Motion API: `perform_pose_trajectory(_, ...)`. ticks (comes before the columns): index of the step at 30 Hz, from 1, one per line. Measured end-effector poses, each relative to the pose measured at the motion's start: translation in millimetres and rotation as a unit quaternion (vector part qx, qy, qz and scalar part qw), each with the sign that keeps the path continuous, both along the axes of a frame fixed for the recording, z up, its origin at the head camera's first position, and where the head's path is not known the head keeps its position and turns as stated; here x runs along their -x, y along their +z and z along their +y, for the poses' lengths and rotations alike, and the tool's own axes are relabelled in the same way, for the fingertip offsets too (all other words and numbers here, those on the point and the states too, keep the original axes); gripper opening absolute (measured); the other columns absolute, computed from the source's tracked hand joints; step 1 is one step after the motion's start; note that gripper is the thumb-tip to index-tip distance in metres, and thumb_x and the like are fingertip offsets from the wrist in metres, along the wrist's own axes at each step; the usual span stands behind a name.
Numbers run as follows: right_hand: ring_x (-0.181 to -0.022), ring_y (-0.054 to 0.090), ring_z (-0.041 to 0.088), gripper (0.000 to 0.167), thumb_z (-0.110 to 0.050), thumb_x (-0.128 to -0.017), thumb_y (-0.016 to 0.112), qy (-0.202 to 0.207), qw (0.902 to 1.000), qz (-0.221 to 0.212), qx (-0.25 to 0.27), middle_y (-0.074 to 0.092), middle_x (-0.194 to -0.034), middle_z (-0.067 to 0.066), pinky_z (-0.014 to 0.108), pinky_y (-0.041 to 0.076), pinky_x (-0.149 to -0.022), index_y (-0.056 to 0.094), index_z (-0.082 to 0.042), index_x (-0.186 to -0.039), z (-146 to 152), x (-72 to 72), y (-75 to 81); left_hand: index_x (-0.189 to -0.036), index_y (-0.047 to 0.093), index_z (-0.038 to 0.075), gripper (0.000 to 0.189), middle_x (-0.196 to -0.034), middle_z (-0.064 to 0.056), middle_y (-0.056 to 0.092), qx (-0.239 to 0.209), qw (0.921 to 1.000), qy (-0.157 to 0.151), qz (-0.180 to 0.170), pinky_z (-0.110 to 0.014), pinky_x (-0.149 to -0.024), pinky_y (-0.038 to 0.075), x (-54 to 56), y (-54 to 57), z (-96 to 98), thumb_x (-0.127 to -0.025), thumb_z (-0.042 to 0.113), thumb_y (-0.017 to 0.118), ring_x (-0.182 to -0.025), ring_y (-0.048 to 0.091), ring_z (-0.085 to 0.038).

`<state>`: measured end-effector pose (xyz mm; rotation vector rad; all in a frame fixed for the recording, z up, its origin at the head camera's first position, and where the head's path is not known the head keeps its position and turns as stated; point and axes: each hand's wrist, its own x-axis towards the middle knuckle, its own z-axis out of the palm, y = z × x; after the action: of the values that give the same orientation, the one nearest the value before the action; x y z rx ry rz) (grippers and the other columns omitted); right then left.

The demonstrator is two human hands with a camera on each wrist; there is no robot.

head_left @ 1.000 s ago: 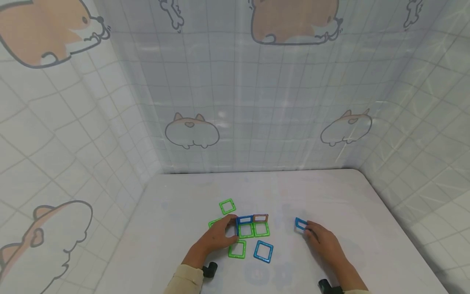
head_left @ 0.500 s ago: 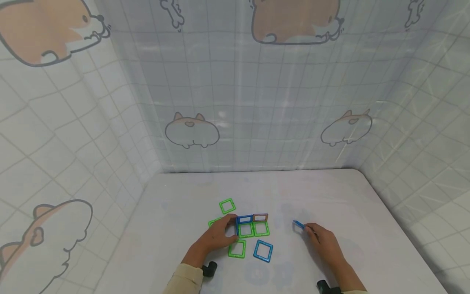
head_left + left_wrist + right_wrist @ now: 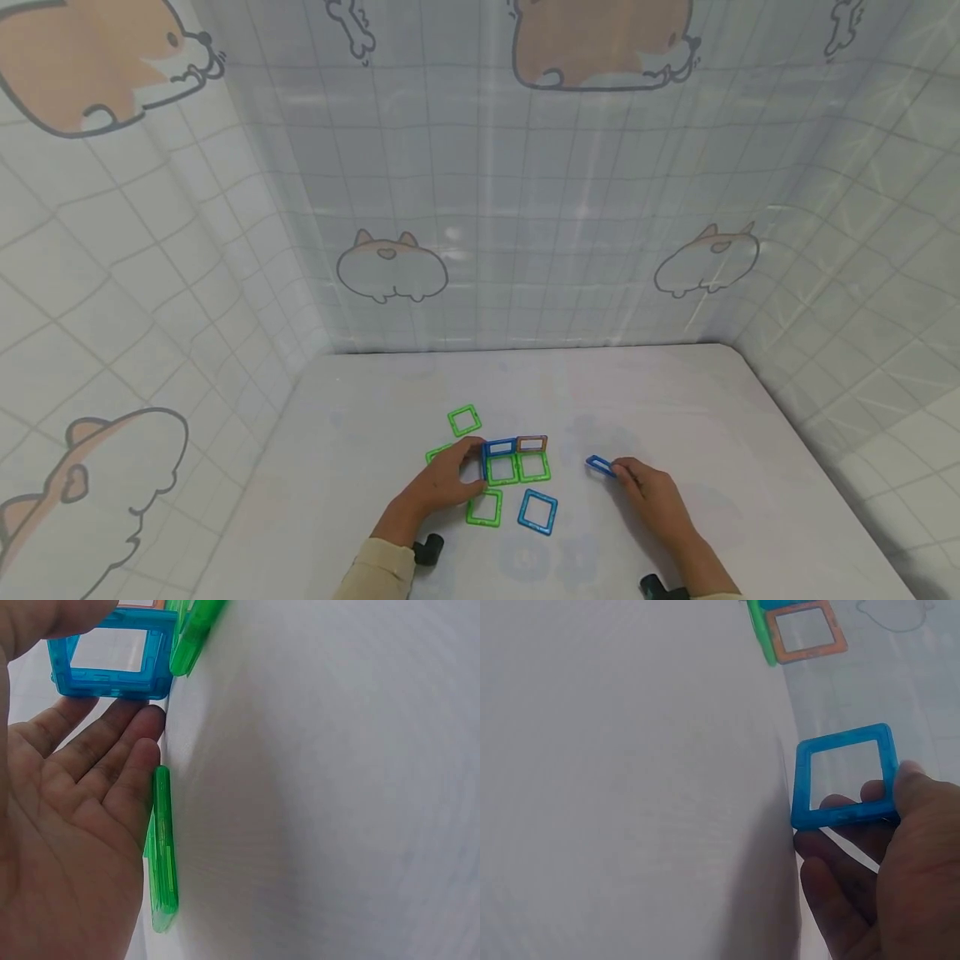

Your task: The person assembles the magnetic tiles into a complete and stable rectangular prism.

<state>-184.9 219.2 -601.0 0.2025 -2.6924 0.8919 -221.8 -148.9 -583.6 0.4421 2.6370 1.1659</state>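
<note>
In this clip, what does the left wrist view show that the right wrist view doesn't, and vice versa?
Left wrist only: the left hand, its thumb and fingers holding an upright blue frame, and a green frame by its little finger.
Right wrist only: the right hand pinching a blue square.
Both: the white tabletop and an orange frame, just a sliver in the left.
</note>
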Motion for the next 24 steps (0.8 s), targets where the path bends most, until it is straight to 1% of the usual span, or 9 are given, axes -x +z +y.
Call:
perform_pose_trajectory(4,-0.083,0.067,0.008,0.013,-0.023,-0.097,0.067,-0.002,1.0000,-0.008,-0.001,0.074,-0.093,-0.006,0.031,0.059,-0.073,0.074,-0.014,-0.100,-2.8,2.0,-0.4,-0.147,0.045,0.018,0.069,-0.147,0.000,0.051,-0.002,1.0000,-0.002,0.000,-0.047,-0.113,0.042,0.6,-0.8,-0.4,-0.087,0.036,0.074,-0.136,0.049,-0.023)
perform_pose_trajectory(8,-0.085,0.068,0.009,0.014,-0.029,-0.095,0.069,0.003,0.9995,-0.027,0.013,0.074,-0.092,-0.008,0.032,0.059,-0.074,0.075,-0.016,-0.096,-6.1,3.9,0.3,-0.147,0.045,0.018,0.069,-0.147,0.001,0.051,-0.002,1.0000,-0.003,0.000,-0.047,-0.113,0.041,1.3,-2.1,-0.9,-0.087,0.037,0.074,-0.136,0.048,-0.022)
perform_pose_trajectory(12,-0.078,0.063,0.006,0.014,-0.029,-0.093,0.072,0.013,0.9977,-0.059,0.031,0.073,-0.088,-0.009,0.027,0.057,-0.069,0.076,-0.016,-0.095,-8.8,4.9,1.8,-0.147,0.045,0.019,0.070,-0.147,0.001,0.051,-0.001,1.0000,-0.003,-0.001,-0.047,-0.113,0.041,1.9,-3.0,-0.8,-0.087,0.038,0.074,-0.137,0.048,-0.022)
perform_pose_trajectory(15,-0.075,0.060,0.004,0.013,-0.027,-0.092,0.073,0.018,0.9961,-0.076,0.042,0.073,-0.087,-0.009,0.024,0.055,-0.068,0.077,-0.015,-0.095,-9.8,5.1,2.0,-0.147,0.045,0.019,0.070,-0.147,0.001,0.051,0.000,1.0000,-0.002,-0.001,-0.047,-0.113,0.041,2.0,-3.4,-0.4,-0.087,0.039,0.075,-0.137,0.048,-0.022)
perform_pose_trajectory(19,-0.074,0.059,0.003,0.016,-0.030,-0.089,0.075,0.016,0.9956,-0.075,0.054,0.073,-0.085,-0.009,0.024,0.055,-0.068,0.078,-0.015,-0.095,-11.4,5.7,2.2,-0.147,0.045,0.019,0.070,-0.147,0.001,0.052,0.003,1.0000,-0.001,0.001,-0.046,-0.112,0.042,1.8,-3.7,0.1,-0.086,0.039,0.075,-0.136,0.049,-0.022)
perform_pose_trajectory(22,-0.072,0.060,0.004,0.018,-0.029,-0.087,0.078,0.017,0.9956,-0.068,0.062,0.073,-0.084,-0.007,0.024,0.055,-0.066,0.077,-0.013,-0.094,-14.2,6.2,3.3,-0.146,0.046,0.018,0.070,-0.146,0.001,0.052,0.004,1.0000,0.000,0.002,-0.046,-0.112,0.043,1.4,-3.3,0.3,-0.086,0.039,0.075,-0.136,0.049,-0.021)
perform_pose_trajectory(24,-0.073,0.061,0.005,0.019,-0.028,-0.085,0.079,0.019,0.9951,-0.072,0.065,0.073,-0.084,-0.006,0.024,0.055,-0.066,0.077,-0.011,-0.094,-16.7,6.3,3.9,-0.146,0.045,0.018,0.070,-0.146,0.001,0.052,0.005,1.0000,-0.001,0.002,-0.046,-0.112,0.042,1.2,-2.8,0.4,-0.087,0.039,0.075,-0.136,0.049,-0.021)
